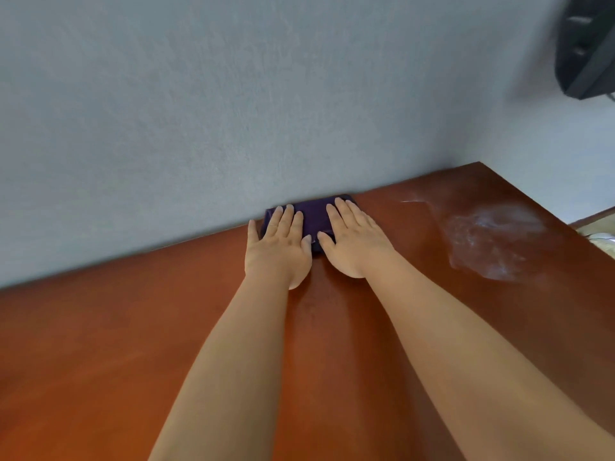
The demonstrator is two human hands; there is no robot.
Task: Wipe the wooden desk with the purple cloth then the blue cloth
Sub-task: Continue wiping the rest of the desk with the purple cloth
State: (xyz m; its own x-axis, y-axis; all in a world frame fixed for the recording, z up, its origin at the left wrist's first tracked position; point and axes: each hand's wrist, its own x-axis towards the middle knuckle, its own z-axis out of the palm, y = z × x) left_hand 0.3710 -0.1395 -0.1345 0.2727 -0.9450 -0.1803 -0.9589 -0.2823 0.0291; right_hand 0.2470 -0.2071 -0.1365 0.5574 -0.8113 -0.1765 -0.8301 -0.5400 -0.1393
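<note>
Pressing purple cloth with flat hands

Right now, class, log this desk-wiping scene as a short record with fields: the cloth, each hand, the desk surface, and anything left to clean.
cloth: folded purple cloth, lying at the far edge of the desk against the grey wall
left hand: flat, fingers straight, pressing on the cloth
right hand: flat, fingers straight, pressing on the cloth
desk: reddish-brown wooden desk
left to clean: whitish smear to the right of the hands
blue cloth: not in view
</note>
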